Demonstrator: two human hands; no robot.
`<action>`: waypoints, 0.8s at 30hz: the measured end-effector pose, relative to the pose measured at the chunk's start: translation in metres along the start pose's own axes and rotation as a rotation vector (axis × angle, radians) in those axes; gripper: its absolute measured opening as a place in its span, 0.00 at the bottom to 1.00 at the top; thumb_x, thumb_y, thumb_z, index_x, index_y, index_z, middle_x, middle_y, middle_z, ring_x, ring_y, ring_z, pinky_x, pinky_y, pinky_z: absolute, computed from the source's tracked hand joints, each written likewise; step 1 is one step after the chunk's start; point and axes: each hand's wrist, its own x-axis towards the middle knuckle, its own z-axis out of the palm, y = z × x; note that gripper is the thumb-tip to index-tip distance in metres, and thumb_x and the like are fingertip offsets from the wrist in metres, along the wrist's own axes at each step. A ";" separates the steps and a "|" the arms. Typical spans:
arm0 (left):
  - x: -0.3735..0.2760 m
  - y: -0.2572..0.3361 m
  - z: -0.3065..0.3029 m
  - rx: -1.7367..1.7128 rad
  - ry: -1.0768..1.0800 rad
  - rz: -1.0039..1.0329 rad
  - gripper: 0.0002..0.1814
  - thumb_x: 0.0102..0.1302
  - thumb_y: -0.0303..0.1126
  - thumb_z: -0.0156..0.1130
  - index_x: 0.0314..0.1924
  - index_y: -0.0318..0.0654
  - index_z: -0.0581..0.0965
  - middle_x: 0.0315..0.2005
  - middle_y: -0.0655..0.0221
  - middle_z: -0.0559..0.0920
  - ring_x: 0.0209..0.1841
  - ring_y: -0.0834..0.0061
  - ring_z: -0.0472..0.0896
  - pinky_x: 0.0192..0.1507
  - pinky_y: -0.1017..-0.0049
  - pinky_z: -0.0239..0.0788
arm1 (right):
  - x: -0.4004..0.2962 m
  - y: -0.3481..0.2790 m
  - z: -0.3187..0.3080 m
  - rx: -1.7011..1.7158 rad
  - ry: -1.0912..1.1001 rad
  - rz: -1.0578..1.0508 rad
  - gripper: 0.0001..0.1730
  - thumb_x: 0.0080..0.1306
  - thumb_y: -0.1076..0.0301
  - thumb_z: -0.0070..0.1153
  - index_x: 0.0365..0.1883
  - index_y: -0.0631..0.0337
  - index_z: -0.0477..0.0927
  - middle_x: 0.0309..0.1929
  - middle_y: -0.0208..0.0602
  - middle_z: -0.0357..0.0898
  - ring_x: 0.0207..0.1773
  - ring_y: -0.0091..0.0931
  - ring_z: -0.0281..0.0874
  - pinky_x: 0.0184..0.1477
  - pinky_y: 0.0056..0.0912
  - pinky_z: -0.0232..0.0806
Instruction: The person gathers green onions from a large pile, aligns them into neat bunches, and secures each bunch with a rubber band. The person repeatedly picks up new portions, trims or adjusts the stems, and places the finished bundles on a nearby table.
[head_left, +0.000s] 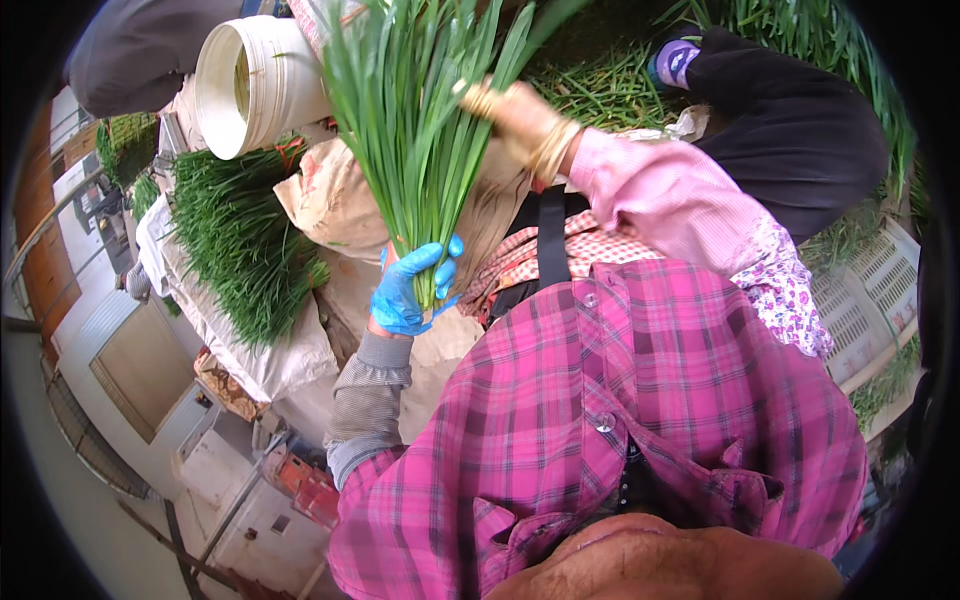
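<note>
A bunch of long flat green leaves, likely garlic chives (420, 150), stands upright before me. My left hand (412, 289), in a blue disposable glove, grips the bunch around its pale lower stems, and the leaves fan out above. My right hand (517, 124) is bare and blurred by motion, at the right side of the leaves. Tan rubber bands (555, 154) ring its wrist, and more sit around its fingers. Whether the fingers pinch any leaf cannot be made out. Tan sacking (337, 199) lies beneath the bunch.
Left of me, bundled greens (232, 240) lie on white sacking (277, 364). A white plastic bucket (259, 82) lies tipped above them, near another person's knee (142, 52). Loose leaves (607, 86) cover the ground ahead. To the right are a dark trouser leg (787, 135) and a white slatted crate (862, 292).
</note>
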 end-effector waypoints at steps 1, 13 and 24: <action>-0.010 -0.011 -0.006 0.010 0.065 0.046 0.14 0.66 0.29 0.60 0.50 0.31 0.75 0.34 0.61 0.80 0.24 0.78 0.76 0.21 0.80 0.71 | 0.012 0.002 -0.018 0.166 0.010 0.067 0.19 0.68 0.58 0.64 0.54 0.56 0.81 0.49 0.27 0.84 0.48 0.22 0.79 0.53 0.30 0.68; -0.032 -0.116 -0.057 -0.244 0.107 0.099 0.16 0.62 0.31 0.62 0.47 0.30 0.75 0.35 0.60 0.80 0.24 0.76 0.78 0.20 0.78 0.73 | 0.011 -0.090 -0.039 -0.354 0.103 -0.358 0.11 0.68 0.70 0.61 0.47 0.63 0.85 0.43 0.29 0.86 0.44 0.18 0.79 0.49 0.21 0.69; -0.029 -0.108 -0.051 -0.166 0.127 0.104 0.17 0.60 0.33 0.64 0.45 0.29 0.76 0.30 0.62 0.79 0.20 0.76 0.77 0.18 0.78 0.70 | 0.024 -0.058 0.017 -1.406 -0.249 -0.795 0.09 0.56 0.65 0.62 0.37 0.43 0.84 0.37 0.22 0.79 0.46 0.27 0.74 0.57 0.46 0.57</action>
